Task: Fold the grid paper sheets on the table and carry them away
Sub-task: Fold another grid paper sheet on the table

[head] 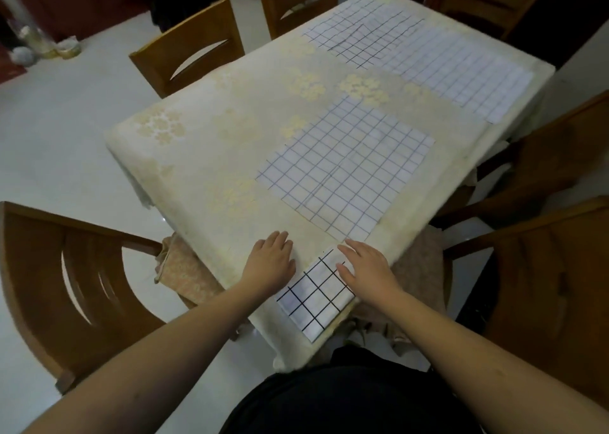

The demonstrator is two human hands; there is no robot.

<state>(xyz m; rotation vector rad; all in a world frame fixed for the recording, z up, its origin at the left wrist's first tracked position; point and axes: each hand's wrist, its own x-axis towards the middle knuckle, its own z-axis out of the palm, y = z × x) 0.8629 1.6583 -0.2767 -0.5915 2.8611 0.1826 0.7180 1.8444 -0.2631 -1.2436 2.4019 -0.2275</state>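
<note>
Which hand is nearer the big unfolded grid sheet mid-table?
Right. The right hand has fingertips almost at the unfolded grid sheet's near corner; the left hand lies farther left.

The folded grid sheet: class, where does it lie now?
In the head view the folded sheet lies at the table's near edge, just in front of the person, under the right hand and right of the left hand.

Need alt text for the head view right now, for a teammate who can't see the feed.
A person's right hand presses flat on a small folded grid paper at the near table edge, while the left hand rests flat on the tablecloth beside it. Two larger grid sheets lie unfolded farther away, one mid-table and one at the far end; wooden chairs surround the table.
</note>
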